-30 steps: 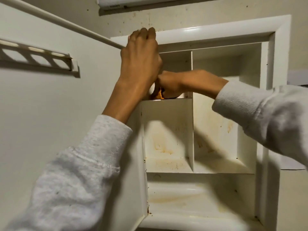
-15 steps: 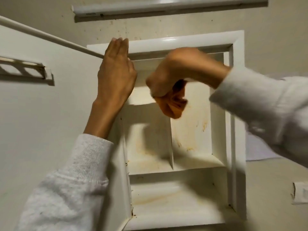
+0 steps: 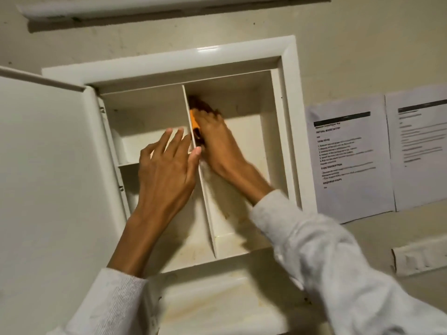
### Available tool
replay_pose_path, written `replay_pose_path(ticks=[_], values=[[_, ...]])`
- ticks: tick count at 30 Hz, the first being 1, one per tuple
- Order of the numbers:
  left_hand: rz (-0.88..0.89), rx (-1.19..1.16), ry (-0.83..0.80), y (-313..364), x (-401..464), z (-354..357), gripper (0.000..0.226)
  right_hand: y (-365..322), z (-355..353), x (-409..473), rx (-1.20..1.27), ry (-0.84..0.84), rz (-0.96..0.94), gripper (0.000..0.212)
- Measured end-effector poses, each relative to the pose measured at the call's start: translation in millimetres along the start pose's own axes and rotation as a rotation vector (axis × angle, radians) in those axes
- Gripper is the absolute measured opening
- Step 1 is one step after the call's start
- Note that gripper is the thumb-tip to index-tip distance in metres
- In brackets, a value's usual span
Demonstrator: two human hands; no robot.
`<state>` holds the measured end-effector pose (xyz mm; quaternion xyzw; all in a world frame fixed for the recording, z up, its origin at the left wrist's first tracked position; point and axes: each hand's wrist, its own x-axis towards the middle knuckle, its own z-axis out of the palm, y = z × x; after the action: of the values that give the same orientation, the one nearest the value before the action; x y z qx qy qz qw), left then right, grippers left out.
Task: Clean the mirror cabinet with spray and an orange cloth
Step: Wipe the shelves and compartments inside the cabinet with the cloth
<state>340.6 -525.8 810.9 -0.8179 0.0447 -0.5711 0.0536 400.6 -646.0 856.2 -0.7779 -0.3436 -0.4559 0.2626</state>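
Observation:
The white mirror cabinet (image 3: 289, 97) is set into the wall with its door (image 3: 48, 180) swung open to the left. A vertical divider (image 3: 205, 204) splits its upper part into two compartments. My right hand (image 3: 215, 143) is inside the right compartment and presses the orange cloth (image 3: 193, 120) against the divider's right face; most of the cloth is hidden under the hand. My left hand (image 3: 167, 170) rests on the divider's front edge from the left, fingers straight, thumb on the edge. No spray bottle is in view.
A stained bottom shelf (image 3: 217, 303) runs below the compartments, and a small shelf (image 3: 127, 163) crosses the left one. Two printed sheets (image 3: 350, 160) hang on the wall to the right, above a switch plate (image 3: 420, 258). A tube light (image 3: 145, 6) is mounted above.
My left hand left the cabinet's top frame and came down to the divider. My right hand carried the cloth from the left compartment, out in front, into the right compartment. The camera shifted.

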Motion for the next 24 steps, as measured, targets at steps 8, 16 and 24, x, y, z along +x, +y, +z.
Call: replay_pose_path(ticks=[8, 16, 24], values=[[-0.029, 0.024, 0.125, 6.0, 0.4, 11.3, 0.051, 41.4, 32.7, -87.6, -0.04, -0.219, -0.194, 0.08], [-0.112, -0.097, 0.161, 14.4, -3.3, 7.0, 0.043, 44.3, -0.7, -110.0, 0.127, -0.692, 0.143, 0.032], [-0.129, -0.07, 0.215, 14.2, -1.5, 10.3, 0.032, 31.7, -39.8, 4.1, -0.498, -0.004, -0.097, 0.051]])
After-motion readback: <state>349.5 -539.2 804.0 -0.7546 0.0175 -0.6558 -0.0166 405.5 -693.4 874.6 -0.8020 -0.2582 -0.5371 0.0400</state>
